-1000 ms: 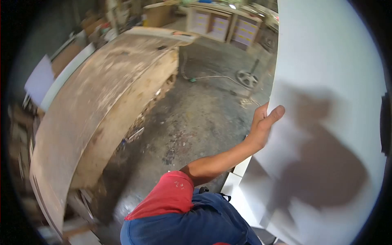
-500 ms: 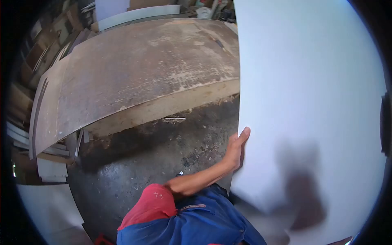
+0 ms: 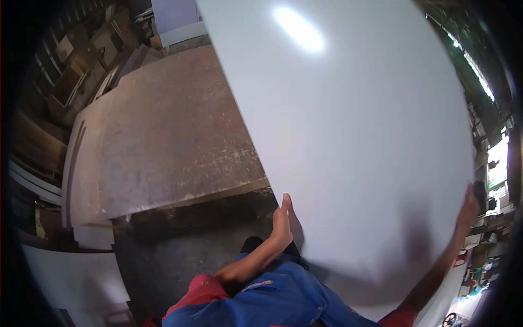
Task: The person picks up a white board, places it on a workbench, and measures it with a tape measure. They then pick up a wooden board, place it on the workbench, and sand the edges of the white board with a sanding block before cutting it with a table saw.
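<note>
**Both hands on a white panel**

On my feed, well out to the left of the left hand [image 3: 282, 220], stacked boards [image 3: 32, 158] line the edge of the view. Below them a pale sheet [image 3: 71, 278] lies low by the floor [image 3: 174, 250].

Closer in, up and to the left of that hand, I see a worn brown tabletop [image 3: 163, 125]. Its near edge ends just above the hand, and the dark floor runs beneath it.

The left hand is closed on the left edge of the panel [image 3: 348, 136]. The thumb points up along the front face and the fingers are hidden behind the board. A red sleeve [image 3: 199, 289] and blue work clothes sit below the forearm.

The panel spans the whole gap between the two hands. It is held up off the floor and tilted, and its upper part covers the far right of the tabletop in my view. A bright glare sits near its top.

The right hand [image 3: 468, 204] grips the panel's right edge, higher than the left hand. It is in shadow, so I cannot make out single fingers. Past it I see only small workshop clutter, too dim to tell apart.
</note>
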Tool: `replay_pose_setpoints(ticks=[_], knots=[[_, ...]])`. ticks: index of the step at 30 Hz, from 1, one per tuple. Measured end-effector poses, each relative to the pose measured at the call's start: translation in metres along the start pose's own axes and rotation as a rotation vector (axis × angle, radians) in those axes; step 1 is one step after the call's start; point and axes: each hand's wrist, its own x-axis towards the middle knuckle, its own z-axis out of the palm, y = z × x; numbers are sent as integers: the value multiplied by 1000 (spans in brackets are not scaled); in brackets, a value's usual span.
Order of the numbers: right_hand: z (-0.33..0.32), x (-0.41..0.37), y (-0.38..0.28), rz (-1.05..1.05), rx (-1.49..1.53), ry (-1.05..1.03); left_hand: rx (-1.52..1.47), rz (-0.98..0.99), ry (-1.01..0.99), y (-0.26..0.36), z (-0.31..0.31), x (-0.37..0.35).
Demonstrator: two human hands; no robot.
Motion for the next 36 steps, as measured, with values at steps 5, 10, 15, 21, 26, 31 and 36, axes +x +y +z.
replay_pose_setpoints(ticks=[5, 10, 15, 21, 26, 31, 36], knots=[[244, 53, -33, -115, -38, -223, 7, -38, 194, 65, -33, 30], [485, 36, -63, -137, 140, -409, 18, 4, 362, 133, -86, 77], [539, -26, -229, -39, -38, -695, 49, -58, 294, 219, -154, 129], [640, -46, -295, -218, 51, -664, 246, 38, 402, 303, -200, 179], [583, -61, -350, -478, 231, -214, 1322, -28, 52, 458, -268, 187], [504, -183, -281, -389, 157, -272, 1590, 493, 327, 508, -205, 219], [398, -366, -127, 117, -460, -129, 1555, 304, -65, 417, -144, 262]])
